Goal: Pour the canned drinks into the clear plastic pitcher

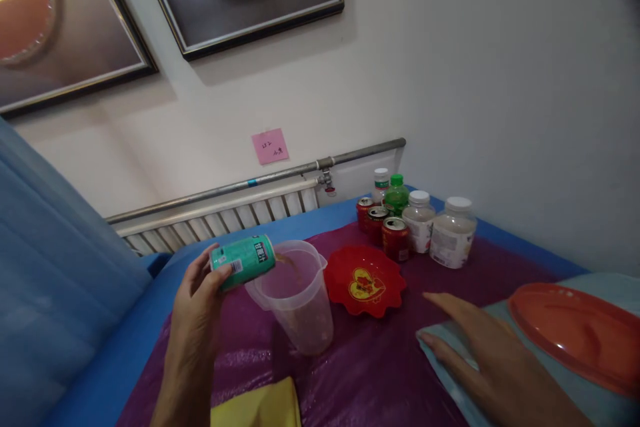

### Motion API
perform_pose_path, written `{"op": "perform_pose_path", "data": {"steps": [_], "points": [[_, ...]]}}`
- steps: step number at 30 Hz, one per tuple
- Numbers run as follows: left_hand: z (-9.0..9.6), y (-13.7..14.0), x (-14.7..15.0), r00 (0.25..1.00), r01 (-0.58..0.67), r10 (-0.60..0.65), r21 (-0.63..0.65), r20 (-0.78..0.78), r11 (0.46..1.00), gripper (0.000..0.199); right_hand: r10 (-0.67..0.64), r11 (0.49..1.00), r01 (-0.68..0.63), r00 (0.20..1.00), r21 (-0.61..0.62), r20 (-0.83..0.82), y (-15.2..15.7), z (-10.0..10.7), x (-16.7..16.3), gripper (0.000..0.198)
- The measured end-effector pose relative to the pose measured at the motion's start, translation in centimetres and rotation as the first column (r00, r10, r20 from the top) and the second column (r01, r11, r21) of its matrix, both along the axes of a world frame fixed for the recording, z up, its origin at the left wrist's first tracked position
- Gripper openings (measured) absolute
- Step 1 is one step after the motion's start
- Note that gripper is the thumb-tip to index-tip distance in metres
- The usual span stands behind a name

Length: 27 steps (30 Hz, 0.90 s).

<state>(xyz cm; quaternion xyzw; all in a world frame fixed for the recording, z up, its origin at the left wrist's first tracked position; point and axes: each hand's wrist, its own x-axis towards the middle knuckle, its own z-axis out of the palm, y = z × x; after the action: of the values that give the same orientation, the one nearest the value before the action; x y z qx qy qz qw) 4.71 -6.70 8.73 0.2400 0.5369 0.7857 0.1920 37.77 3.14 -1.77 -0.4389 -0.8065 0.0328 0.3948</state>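
While the left hand (197, 293) is gripping a green can (243, 260) with fingers and thumb closed around its body, the can is lying tipped on its side, its mouth over the rim of a clear plastic measuring jug (296, 297). Brown liquid is running from the can into the jug, which is standing upright on a purple table cover (380, 367). The right hand (487, 353) is resting flat, fingers extended and holding nothing, on a light blue cloth (595, 407) beside an orange tray (580, 330). A red scalloped dish (365, 280) is sitting just beside the jug. Behind the dish, three red cans (395, 238), a green bottle (397, 195) and two white-capped jars (453, 232) are standing grouped near the wall. A yellow cloth (260, 407) is lying at the near edge.
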Motion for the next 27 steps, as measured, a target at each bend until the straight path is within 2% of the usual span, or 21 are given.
{"op": "perform_pose_path", "data": {"steps": [5, 9, 11, 15, 21, 27], "points": [[1.1, 2.1, 1.1, 0.982, -0.106, 0.103, -0.008, -0.157, 0.994, 0.054, -0.034, 0.999, 0.034, 0.991, 0.000, 0.129, 1.1, -4.8, 1.9, 0.052], [1.1, 3.8, 1.9, 0.962, -0.114, 0.103, -0.030, -0.253, 0.993, 0.062, -0.065, 0.986, 0.036, 0.981, 0.160, 0.182, 1.0, -7.3, 1.8, 0.049], [0.7, 4.5, 2.0, 0.948, -0.135, 0.118, -0.037, -0.295, 0.990, 0.066, -0.072, 0.975, 0.028, 0.978, 0.218, 0.193, 0.8, -7.6, 1.6, 0.046], [-0.3, 5.1, 1.9, 0.923, -0.189, 0.158, -0.054, -0.352, 0.980, 0.071, -0.079, 0.982, 0.044, 0.980, 0.185, 0.185, 0.5, -7.5, 1.6, 0.037], [-0.7, 5.0, 1.0, 0.937, -0.163, 0.138, -0.051, -0.320, 0.985, 0.070, -0.092, 0.990, 0.064, 0.970, 0.130, 0.226, 0.6, -8.3, 2.0, 0.044], [-0.3, 4.8, 0.8, 0.953, -0.135, 0.112, -0.061, -0.283, 0.989, 0.067, -0.095, 0.982, 0.054, 0.968, 0.180, 0.230, 1.1, -8.8, 2.4, 0.049]]}}
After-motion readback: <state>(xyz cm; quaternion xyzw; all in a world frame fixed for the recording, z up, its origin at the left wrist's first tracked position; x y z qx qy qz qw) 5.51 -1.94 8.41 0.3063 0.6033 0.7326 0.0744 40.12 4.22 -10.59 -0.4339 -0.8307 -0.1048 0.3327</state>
